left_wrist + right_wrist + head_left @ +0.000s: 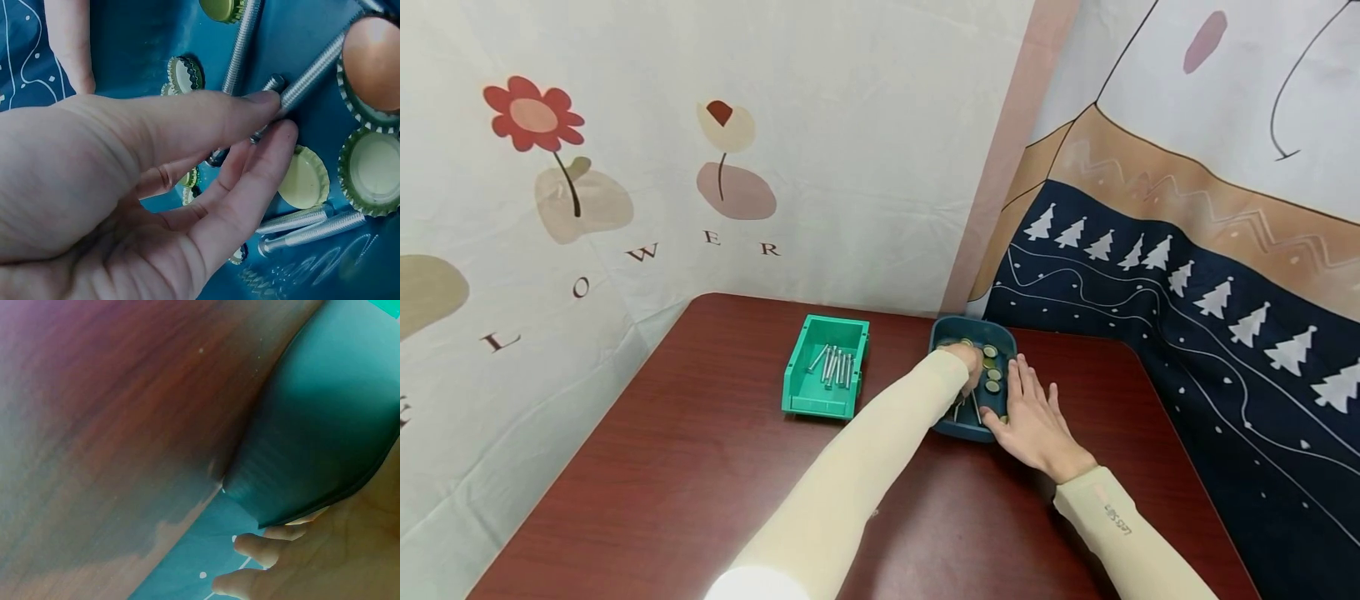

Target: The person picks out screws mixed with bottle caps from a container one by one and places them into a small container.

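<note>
- Pinching a silver threaded metal bolt (314, 76) by one end is the left hand (970, 365), the nearer one.
- The bolt is inside the rounded dark-blue plastic tray (962, 432), its length pointing away from that hand.
- The right hand (1037, 421), fingers straight, touches the tray's right side.

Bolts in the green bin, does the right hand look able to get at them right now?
Probably not straight across: in the head view, the left hand and left sleeve lie between the right hand and the bolts. The green bin itself looks uncovered.
</note>
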{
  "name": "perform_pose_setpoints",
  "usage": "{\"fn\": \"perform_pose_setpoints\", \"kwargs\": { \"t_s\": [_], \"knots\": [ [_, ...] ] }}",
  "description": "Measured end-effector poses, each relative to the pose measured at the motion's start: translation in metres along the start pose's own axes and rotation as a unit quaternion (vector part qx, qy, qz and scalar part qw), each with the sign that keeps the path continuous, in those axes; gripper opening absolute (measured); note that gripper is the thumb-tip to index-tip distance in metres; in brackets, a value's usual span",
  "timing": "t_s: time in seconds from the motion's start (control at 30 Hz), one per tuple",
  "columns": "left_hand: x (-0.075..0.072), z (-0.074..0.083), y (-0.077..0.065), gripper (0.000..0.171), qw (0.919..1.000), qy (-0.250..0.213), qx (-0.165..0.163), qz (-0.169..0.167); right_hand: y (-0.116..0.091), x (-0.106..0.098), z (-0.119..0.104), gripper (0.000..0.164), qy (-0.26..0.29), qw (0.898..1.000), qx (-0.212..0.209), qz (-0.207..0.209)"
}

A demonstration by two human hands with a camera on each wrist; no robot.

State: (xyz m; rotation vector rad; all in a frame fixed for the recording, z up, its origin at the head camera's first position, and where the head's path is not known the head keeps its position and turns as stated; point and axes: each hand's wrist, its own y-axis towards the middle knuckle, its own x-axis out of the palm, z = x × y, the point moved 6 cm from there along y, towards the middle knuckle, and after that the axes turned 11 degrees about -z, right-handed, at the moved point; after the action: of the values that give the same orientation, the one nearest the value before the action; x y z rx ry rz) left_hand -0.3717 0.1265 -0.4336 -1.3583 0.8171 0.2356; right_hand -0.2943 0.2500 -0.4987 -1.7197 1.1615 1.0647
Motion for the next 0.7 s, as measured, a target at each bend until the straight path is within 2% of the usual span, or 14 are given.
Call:
{"fn": "perform_pose_setpoints", "kwargs": {
  "t_s": [0.1,0.17,0.27,0.33,0.4,0.47,0.53,0.63,0.7],
  "knots": [
    [0.002,-0.001,0.009,0.047,0.9999,-0.013,0.009,-0.004,0.000,0.001,0.000,0.102,0.000,1.000,-0.001,-0.002],
    [0.002,-0.003,0.025,0.058,0.9994,-0.032,0.015,-0.005,0.000,0.000,0.000,0.102,0.000,1.000,-0.002,-0.001],
    [0.000,-0.009,0.085,0.067,0.9978,-0.065,0.008,0.011,0.000,-0.001,0.000,0.101,0.000,1.000,-0.004,0.000],
    [-0.001,-0.015,0.116,0.059,0.9950,-0.095,0.019,0.022,0.001,-0.001,-0.001,0.101,0.000,1.000,-0.004,-0.002],
    [-0.001,-0.020,0.141,0.053,0.9912,-0.124,0.025,0.039,0.001,0.000,-0.001,0.102,0.001,1.000,-0.003,-0.005],
    [0.000,-0.024,0.130,0.047,0.9863,-0.153,0.041,0.048,0.001,0.000,0.000,0.103,0.002,1.000,-0.001,-0.009],
    [0.002,-0.026,0.123,0.040,0.9801,-0.181,0.042,0.071,0.001,0.001,0.000,0.103,0.003,1.000,0.000,-0.010],
    [0.002,-0.025,0.085,0.029,0.9712,-0.212,0.062,0.089,0.001,0.000,0.000,0.102,0.005,1.000,-0.001,-0.007],
    [0.003,-0.024,0.075,0.020,0.9659,-0.225,0.077,0.103,0.001,0.000,-0.001,0.102,0.004,1.000,-0.003,-0.006]
  ]
}}
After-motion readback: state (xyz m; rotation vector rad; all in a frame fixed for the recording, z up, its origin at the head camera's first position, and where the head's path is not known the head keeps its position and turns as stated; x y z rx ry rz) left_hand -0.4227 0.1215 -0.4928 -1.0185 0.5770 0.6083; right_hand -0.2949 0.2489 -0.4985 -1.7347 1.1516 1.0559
